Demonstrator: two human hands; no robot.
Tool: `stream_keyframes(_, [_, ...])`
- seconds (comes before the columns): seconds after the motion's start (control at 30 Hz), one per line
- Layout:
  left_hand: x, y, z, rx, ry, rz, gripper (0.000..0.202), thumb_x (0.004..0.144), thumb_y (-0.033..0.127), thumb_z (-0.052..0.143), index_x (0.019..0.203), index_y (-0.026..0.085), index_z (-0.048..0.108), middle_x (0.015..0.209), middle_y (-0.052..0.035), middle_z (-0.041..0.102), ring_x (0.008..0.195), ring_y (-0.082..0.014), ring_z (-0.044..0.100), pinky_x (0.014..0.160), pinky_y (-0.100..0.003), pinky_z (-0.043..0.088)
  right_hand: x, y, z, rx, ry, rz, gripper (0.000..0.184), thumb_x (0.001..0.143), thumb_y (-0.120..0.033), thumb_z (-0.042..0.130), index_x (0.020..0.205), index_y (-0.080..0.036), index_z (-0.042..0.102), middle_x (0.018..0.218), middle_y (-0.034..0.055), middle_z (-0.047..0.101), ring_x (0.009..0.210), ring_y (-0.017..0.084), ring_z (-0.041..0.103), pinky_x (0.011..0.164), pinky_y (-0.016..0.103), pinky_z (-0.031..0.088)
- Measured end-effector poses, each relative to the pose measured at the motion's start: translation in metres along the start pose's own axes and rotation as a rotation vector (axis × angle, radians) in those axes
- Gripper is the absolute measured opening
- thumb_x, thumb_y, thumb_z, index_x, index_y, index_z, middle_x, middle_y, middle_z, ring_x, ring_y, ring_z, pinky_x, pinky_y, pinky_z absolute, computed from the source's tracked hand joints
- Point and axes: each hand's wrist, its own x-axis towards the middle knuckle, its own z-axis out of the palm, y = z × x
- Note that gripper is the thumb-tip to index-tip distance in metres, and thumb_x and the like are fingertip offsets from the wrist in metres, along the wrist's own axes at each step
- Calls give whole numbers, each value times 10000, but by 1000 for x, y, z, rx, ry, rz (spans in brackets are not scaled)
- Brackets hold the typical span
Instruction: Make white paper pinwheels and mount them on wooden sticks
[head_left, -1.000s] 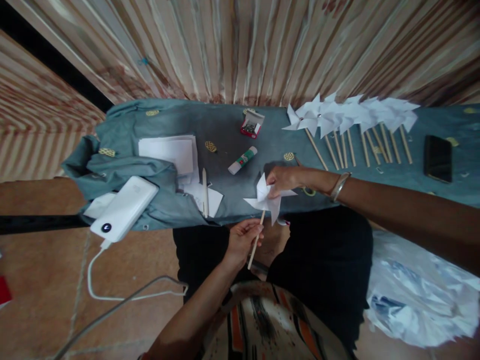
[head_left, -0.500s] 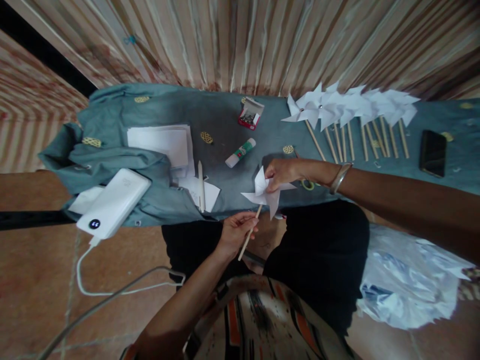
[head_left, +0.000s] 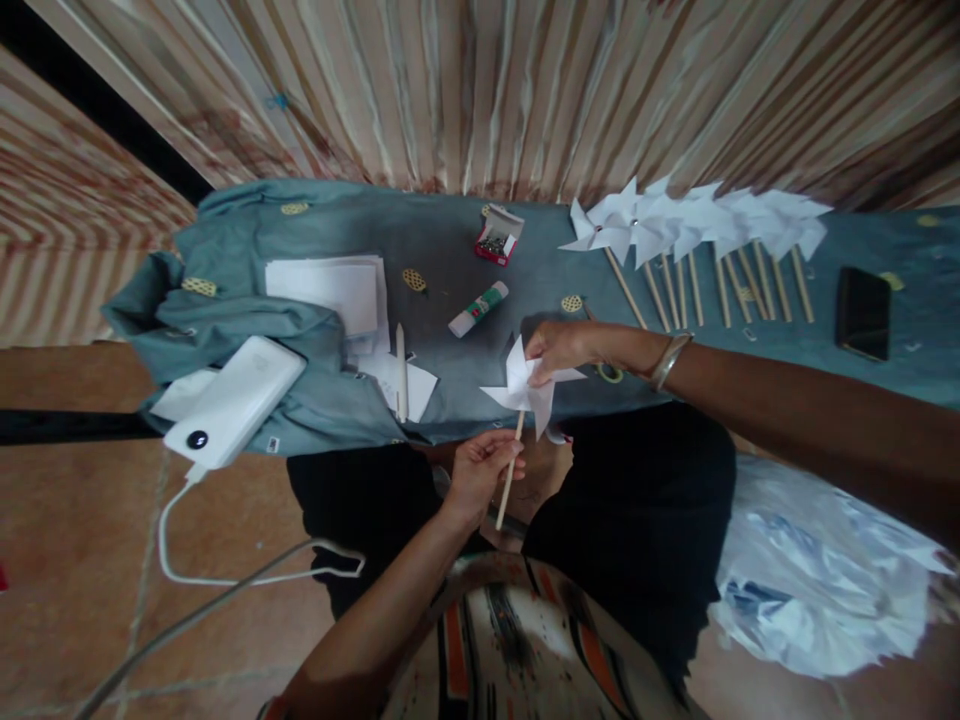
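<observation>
My left hand [head_left: 482,470] pinches a thin wooden stick [head_left: 510,475] near its upper half, just below the table's front edge. A white paper pinwheel head [head_left: 525,385] sits at the top of that stick. The fingers of my right hand [head_left: 559,349] are closed on the pinwheel's centre and upper folds. A metal bangle [head_left: 670,360] circles my right wrist. Both hands hover over my lap, close to the edge of the blue-grey cloth [head_left: 450,250].
Several finished white pinwheels on sticks [head_left: 697,240] lie in a row at the back right. A glue stick [head_left: 478,308], a red box of pins [head_left: 499,236], a paper stack [head_left: 330,285], a loose stick [head_left: 400,370], a white power bank [head_left: 234,400] and a black phone [head_left: 862,312] rest on the cloth.
The stick has tilted more upright under the pinwheel head. Both hands keep their hold; the view has shifted slightly.
</observation>
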Motion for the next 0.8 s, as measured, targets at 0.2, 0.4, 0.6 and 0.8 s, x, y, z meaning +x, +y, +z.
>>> stream_keyframes(0.2, [-3,-5,6,0,4,14,384,481,353,881,739,125,712,595,2,648,494,-80,585,517,-204,514,-5,-6,-2,-61,-22,-1,138,638,-219,712,733,-121,724,716,27,669,688,165,578,583,250,409])
stream_keyframes(0.4, [1,-1,-4,54,12,40,386,464,341,880,740,130,711,593,-3,655,491,-88,583,484,-202,498,-6,-4,-4,-69,-18,-56,244,622,-325,746,774,-134,740,674,14,654,656,154,558,547,238,393])
stream_keyframes(0.6, [4,2,-6,76,-6,71,360,481,340,866,732,128,717,590,-9,658,485,-88,580,458,-191,472,-1,-2,-3,-74,-37,-26,249,612,-316,752,764,-119,736,690,23,655,648,152,553,563,248,402])
stream_keyframes(0.8, [4,10,-10,132,-13,84,286,512,299,842,715,132,730,551,-3,645,471,-79,563,455,-180,450,0,0,-5,-61,-45,-14,329,580,-347,767,823,-126,745,740,41,678,698,180,581,582,257,415])
